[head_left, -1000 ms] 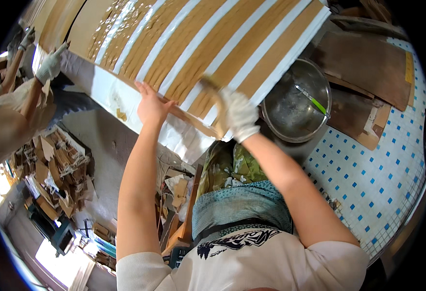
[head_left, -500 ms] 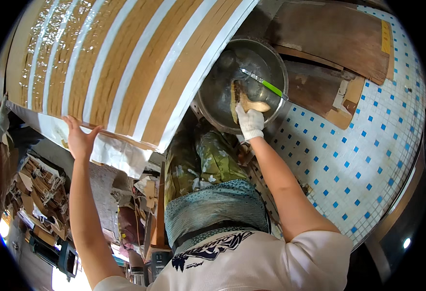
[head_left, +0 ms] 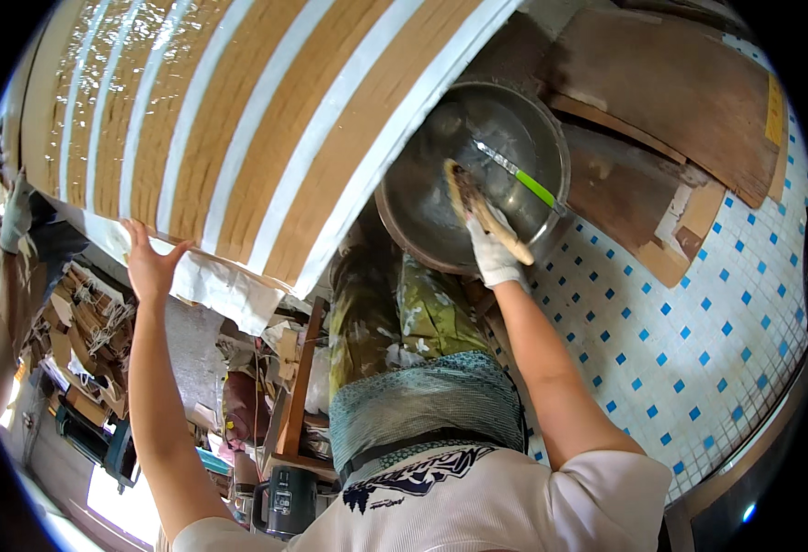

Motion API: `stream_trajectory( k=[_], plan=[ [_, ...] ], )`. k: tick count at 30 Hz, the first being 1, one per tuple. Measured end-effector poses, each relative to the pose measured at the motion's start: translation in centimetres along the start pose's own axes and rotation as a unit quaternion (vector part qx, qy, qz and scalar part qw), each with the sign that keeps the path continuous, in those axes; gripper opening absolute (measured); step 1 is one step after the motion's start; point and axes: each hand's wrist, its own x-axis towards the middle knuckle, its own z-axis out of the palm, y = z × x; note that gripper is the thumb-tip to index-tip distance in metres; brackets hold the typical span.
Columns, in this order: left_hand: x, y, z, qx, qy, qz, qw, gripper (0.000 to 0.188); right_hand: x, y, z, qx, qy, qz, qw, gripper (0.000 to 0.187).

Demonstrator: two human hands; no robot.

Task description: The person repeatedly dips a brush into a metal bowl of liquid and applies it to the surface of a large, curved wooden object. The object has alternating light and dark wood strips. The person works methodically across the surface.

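Note:
My left hand (head_left: 154, 269), bare, rests its fingertips on the near edge of a large brown-and-white striped sheet (head_left: 229, 138), thumb and fingers spread. The sheet's left part shines wet. My right hand (head_left: 494, 256), in a white glove, grips a wooden brush (head_left: 468, 195) over a round metal basin (head_left: 402, 230). The brush is tilted, its dark bristle end toward the far side and its pale handle toward me. A slim green-handled tool (head_left: 534, 189) with a metallic end leans in the basin, right of the brush; its exact kind I cannot tell.
Worn brown boards (head_left: 661, 92) lie beyond the basin on the right, over white-and-blue tiles (head_left: 661, 340). White paper (head_left: 229, 293) hangs below the sheet's near edge. Cardboard scraps (head_left: 86, 340) pile up at left. A dark jug (head_left: 289, 501) stands near my waist.
My right hand has turned and raised the brush, so its dark bristles now show. The view has shifted a little; my left hand stays on the sheet's edge.

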Motion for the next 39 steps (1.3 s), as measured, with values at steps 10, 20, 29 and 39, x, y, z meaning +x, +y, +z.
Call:
stream_trajectory(
  k=[10,20,29,39],
  plan=[
    [-0.1,1.7,-1.6,-0.022,-0.041,-0.045,0.998,0.118,0.6,-11.7,-4.9,0.089,0.072,0.011,0.993,0.035],
    [-0.1,2.3,-2.5,-0.041,-0.080,-0.077,0.993,0.120,17.4,-28.6,2.4,-0.012,-0.004,-0.213,0.977,0.042],
    [-0.3,1.9,-1.8,-0.067,-0.052,-0.071,0.994,0.118,24.9,-31.0,-3.5,-0.146,0.074,-0.162,0.973,0.035],
    [0.4,2.7,-2.1,-0.074,-0.043,-0.057,0.995,0.117,34.3,-30.1,-6.5,-0.375,0.096,-0.223,0.895,0.041]
  ],
)
